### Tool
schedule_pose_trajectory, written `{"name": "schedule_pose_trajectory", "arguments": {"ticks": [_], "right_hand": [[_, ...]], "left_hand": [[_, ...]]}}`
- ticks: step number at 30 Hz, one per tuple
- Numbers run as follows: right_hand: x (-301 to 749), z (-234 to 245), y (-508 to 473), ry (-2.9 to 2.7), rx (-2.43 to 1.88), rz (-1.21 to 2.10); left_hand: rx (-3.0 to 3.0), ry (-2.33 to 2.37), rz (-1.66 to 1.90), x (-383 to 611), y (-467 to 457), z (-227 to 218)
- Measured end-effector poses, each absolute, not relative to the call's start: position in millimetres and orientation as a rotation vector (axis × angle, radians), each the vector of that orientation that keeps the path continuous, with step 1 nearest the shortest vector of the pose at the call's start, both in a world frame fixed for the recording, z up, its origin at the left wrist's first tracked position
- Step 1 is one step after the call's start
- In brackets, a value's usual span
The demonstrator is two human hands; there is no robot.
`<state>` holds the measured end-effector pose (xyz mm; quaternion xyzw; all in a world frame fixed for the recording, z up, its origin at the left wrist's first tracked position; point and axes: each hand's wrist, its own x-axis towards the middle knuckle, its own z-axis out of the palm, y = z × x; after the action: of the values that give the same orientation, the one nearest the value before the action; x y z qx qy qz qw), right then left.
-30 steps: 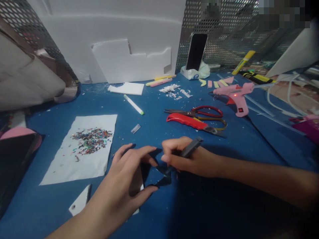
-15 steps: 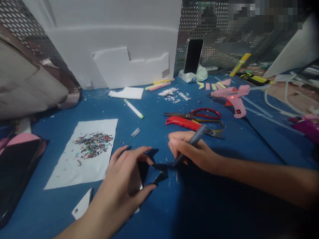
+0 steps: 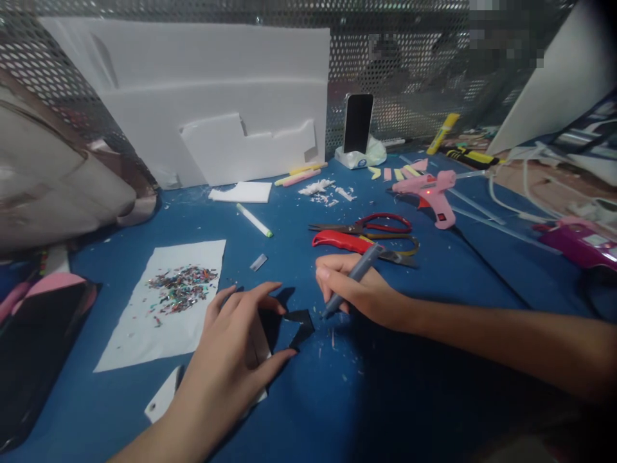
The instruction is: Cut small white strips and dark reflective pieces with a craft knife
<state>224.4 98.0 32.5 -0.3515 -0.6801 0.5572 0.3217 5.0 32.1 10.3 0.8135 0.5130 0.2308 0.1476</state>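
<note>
My left hand [image 3: 236,344] rests on the blue table with thumb and forefinger spread around a small black V-shaped piece [image 3: 304,329]. Their tips touch its two ends. Beneath the palm lies a flat white piece [image 3: 260,344], mostly covered. My right hand [image 3: 354,283] holds a thick grey pen [image 3: 361,263] between thumb and fingers, slanting down. The pen's tip is just right of the black piece, apart from it. Left of my hands, a white paper sheet [image 3: 130,328] carries a heap of colourful glittery bits [image 3: 180,289].
Behind my right hand lie a red-handled cutter [image 3: 340,240] and red-handled scissors [image 3: 385,222]. A pink glue gun [image 3: 436,193] with a lit red light stands right. A phone [image 3: 358,123] leans upright at the back; a white foam board [image 3: 216,58] stands behind. Another phone [image 3: 38,347] lies left.
The grey pen's tip has drawn back a little from the black piece. My left hand keeps its place on it. The whole view has shifted slightly.
</note>
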Motion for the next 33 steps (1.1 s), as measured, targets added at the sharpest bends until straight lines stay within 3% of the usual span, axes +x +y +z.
{"name": "schedule_pose_trajectory", "arguments": {"ticks": [12,21,33], "right_hand": [[224,12,118,-1.351,-0.858,1.365],[224,13,116,-1.24,-0.821,1.371],[224,12,122,-1.104,-0.81,1.361]], "left_hand": [[2.34,1.406,0.715,-7,55,42],[2.32,0.977,0.18,-18,105,82],[2.302,0.843,0.115,-4,134,66]]}}
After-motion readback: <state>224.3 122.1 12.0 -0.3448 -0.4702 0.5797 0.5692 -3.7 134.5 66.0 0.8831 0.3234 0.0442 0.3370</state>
